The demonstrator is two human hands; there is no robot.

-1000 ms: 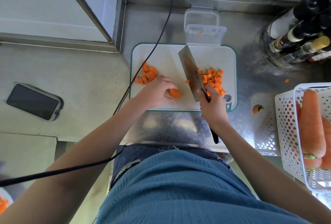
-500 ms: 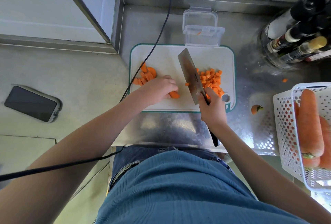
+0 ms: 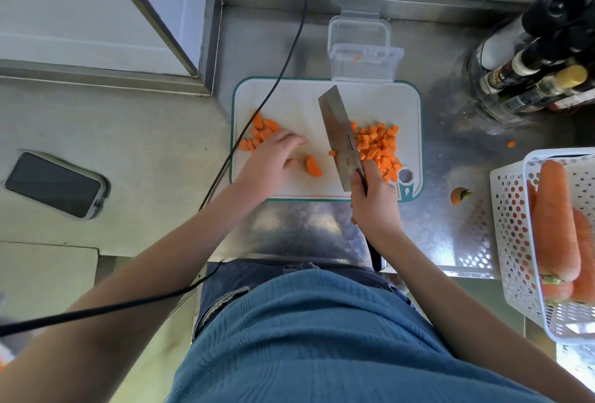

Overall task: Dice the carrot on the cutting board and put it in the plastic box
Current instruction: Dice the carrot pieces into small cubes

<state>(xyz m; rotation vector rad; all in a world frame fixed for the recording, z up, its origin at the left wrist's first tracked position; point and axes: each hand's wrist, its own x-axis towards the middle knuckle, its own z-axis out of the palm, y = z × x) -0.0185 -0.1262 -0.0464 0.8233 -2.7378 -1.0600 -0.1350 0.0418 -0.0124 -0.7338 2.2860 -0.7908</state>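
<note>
The carrot chunk [image 3: 314,166] lies between the loosely open, empty left hand [image 3: 272,163] and the cleaver [image 3: 339,137] gripped by the right hand [image 3: 373,200], nearer the left.

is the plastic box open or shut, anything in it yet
Open: the plastic box has its lid flipped back behind it. It is nearly empty, with only one small carrot bit visible inside.

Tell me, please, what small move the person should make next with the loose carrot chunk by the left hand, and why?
Probably pin the carrot chunk with the left hand and bring the knife across to dice it. It lies uncut on the cutting board, with the left hand open beside it. The right hand holds the knife beside the diced pile, and the plastic box is nearly empty.
</note>
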